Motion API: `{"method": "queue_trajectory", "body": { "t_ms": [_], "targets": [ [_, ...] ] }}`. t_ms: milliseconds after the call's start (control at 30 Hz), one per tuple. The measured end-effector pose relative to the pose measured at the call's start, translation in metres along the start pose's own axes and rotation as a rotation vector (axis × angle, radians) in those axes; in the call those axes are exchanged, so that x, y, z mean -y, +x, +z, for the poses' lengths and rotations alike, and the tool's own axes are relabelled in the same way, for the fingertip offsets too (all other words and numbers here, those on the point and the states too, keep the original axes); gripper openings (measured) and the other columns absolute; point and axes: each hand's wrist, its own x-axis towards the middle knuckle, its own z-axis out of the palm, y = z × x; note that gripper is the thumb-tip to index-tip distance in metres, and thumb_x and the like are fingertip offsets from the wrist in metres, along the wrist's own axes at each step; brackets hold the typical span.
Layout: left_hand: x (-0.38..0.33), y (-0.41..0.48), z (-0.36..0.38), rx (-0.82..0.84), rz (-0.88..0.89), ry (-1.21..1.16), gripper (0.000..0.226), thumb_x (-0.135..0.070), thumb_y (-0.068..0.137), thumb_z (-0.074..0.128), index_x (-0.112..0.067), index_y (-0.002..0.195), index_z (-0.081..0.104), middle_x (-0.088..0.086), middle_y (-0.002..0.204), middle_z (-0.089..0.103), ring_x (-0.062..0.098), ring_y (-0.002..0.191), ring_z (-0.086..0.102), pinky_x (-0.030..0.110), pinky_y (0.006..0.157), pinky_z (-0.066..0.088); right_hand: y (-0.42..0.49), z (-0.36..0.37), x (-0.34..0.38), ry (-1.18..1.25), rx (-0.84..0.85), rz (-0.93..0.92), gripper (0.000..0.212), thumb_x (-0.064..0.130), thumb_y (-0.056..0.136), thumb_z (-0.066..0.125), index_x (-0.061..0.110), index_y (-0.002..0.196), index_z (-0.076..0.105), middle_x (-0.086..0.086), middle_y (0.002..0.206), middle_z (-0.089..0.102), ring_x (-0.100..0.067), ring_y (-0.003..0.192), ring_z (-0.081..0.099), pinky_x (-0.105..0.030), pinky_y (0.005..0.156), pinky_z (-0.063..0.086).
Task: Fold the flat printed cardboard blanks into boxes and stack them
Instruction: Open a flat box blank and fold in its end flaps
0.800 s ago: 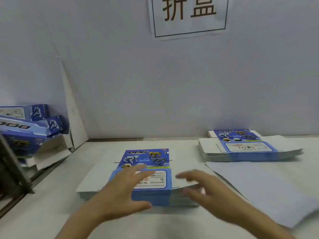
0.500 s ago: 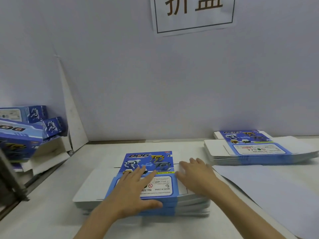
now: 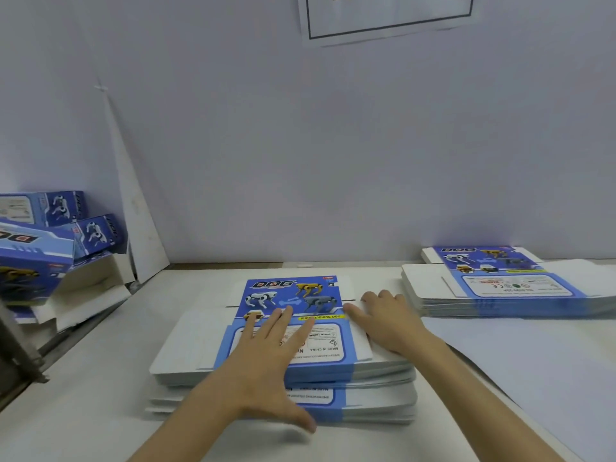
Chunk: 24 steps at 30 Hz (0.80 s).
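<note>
A thick stack of flat blanks (image 3: 290, 295) lies on the white bench (image 3: 83, 411) just below the centre of the view, toward 6 o'clock. Its top sheet faces up, showing blue print with robot dogs and the word DOG, and white flaps spread out to either side.

The left hand (image 3: 266, 358) rests flat on the top blank. Its fingers are straight and spread, pointing toward 12 o'clock, and the thumb reaches out past the stack's near edge; it grasps nothing. The right hand (image 3: 386, 321) lies released on the white flap at the stack's 3 o'clock side. Its fingers are laid out along the edge of the printed panel and hold nothing.

At 3 o'clock, well apart from the hands, a second stack of blanks (image 3: 500, 288) sits against the wall. A plain white sheet (image 3: 533, 378) lies on the bench at 4 o'clock.

At 9 o'clock several folded boxes (image 3: 50, 241) are piled at tilted angles, some with open white flaps. A white card (image 3: 133, 211) leans in the corner beside them. The lower part of a paper sign (image 3: 386, 15) hangs on the wall at 12 o'clock.
</note>
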Motion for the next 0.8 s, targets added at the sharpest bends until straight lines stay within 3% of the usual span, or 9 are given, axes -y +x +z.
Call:
{"method": "queue_trajectory", "body": {
  "t_ms": [100, 200, 367, 500, 633, 700, 733, 767, 800],
  "targets": [
    [-0.001, -0.005, 0.010, -0.053, 0.028, 0.000, 0.117, -0.093, 0.053, 0.048, -0.059, 0.119, -0.042, -0.029, 0.129, -0.049, -0.003, 0.119, -0.051, 0.031, 0.101, -0.036, 0.002, 0.004, -0.003, 0.015, -0.020, -0.003, 0.056, 0.061, 0.095, 0.027, 0.015, 0.121, 0.047, -0.011, 0.122, 0.049, -0.031, 0.113, 0.045, -0.042, 0.093, 0.039],
    [0.005, 0.002, 0.014, -0.113, 0.032, 0.010, 0.112, -0.094, 0.055, 0.044, -0.059, 0.122, -0.039, -0.028, 0.135, -0.043, -0.004, 0.121, -0.049, 0.032, 0.104, -0.032, 0.012, -0.001, -0.001, 0.002, -0.029, 0.000, 0.054, 0.058, 0.095, 0.030, 0.018, 0.128, 0.046, -0.010, 0.127, 0.048, -0.029, 0.118, 0.042, -0.040, 0.090, 0.038],
    [0.013, 0.046, 0.006, -0.188, 0.012, 0.042, 0.110, -0.083, 0.065, 0.054, -0.050, 0.141, -0.018, -0.015, 0.157, -0.017, 0.005, 0.142, -0.023, 0.035, 0.113, -0.019, 0.039, -0.009, -0.004, -0.126, -0.166, 0.026, 0.051, 0.051, 0.098, 0.029, 0.018, 0.135, 0.043, -0.009, 0.139, 0.044, -0.031, 0.127, 0.039, -0.043, 0.098, 0.037],
    [0.015, 0.069, 0.002, -0.162, 0.016, 0.037, 0.106, -0.079, 0.069, 0.056, -0.045, 0.148, -0.005, -0.011, 0.160, -0.011, 0.009, 0.146, -0.014, 0.037, 0.115, -0.015, 0.052, -0.012, -0.009, -0.136, -0.218, 0.069, 0.050, 0.047, 0.099, 0.032, 0.017, 0.137, 0.044, -0.012, 0.150, 0.030, -0.032, 0.136, 0.029, -0.045, 0.105, 0.031],
    [0.016, 0.072, -0.002, -0.153, -0.002, -0.083, 0.070, -0.066, 0.092, 0.031, -0.041, 0.150, 0.001, -0.012, 0.160, -0.009, 0.008, 0.146, -0.011, 0.034, 0.116, -0.013, 0.044, -0.020, -0.008, 0.050, -0.441, 0.030, 0.048, 0.040, 0.099, 0.040, 0.019, 0.143, 0.039, -0.011, 0.155, 0.026, -0.028, 0.141, 0.024, -0.041, 0.110, 0.027],
    [0.015, 0.069, -0.008, -0.209, 0.054, -0.058, 0.053, -0.049, 0.101, 0.023, -0.036, 0.151, 0.011, -0.011, 0.160, 0.003, 0.009, 0.147, 0.002, 0.031, 0.118, 0.002, 0.033, -0.032, -0.009, 0.274, -0.583, 0.000, 0.047, 0.036, 0.099, 0.044, 0.019, 0.142, 0.041, -0.011, 0.154, 0.030, -0.026, 0.141, 0.027, -0.041, 0.111, 0.028],
    [0.013, 0.066, -0.013, -0.289, 0.086, -0.054, 0.049, -0.045, 0.103, 0.022, -0.032, 0.150, 0.025, -0.010, 0.158, 0.019, 0.010, 0.145, 0.018, 0.029, 0.116, 0.018, 0.027, -0.038, -0.010, 0.389, -0.648, -0.018, 0.045, 0.033, 0.098, 0.045, 0.018, 0.141, 0.044, -0.010, 0.152, 0.034, -0.025, 0.139, 0.030, -0.040, 0.110, 0.029],
    [0.010, 0.065, -0.018, -0.454, 0.134, -0.039, 0.047, -0.042, 0.103, 0.025, -0.025, 0.142, 0.044, -0.007, 0.148, 0.042, 0.011, 0.135, 0.041, 0.026, 0.106, 0.039, 0.021, -0.044, -0.011, 0.487, -0.707, -0.034, 0.043, 0.030, 0.098, 0.047, 0.017, 0.139, 0.046, -0.009, 0.148, 0.039, -0.024, 0.136, 0.035, -0.037, 0.108, 0.030],
    [0.008, 0.063, -0.023, -0.598, 0.190, -0.004, 0.044, -0.038, 0.102, 0.032, -0.017, 0.126, 0.062, -0.003, 0.127, 0.063, 0.013, 0.114, 0.062, 0.026, 0.084, 0.055, 0.014, -0.050, -0.013, 0.568, -0.759, -0.043, 0.041, 0.027, 0.098, 0.048, 0.016, 0.137, 0.048, -0.008, 0.144, 0.043, -0.022, 0.131, 0.039, -0.033, 0.104, 0.032]
  ]
}}
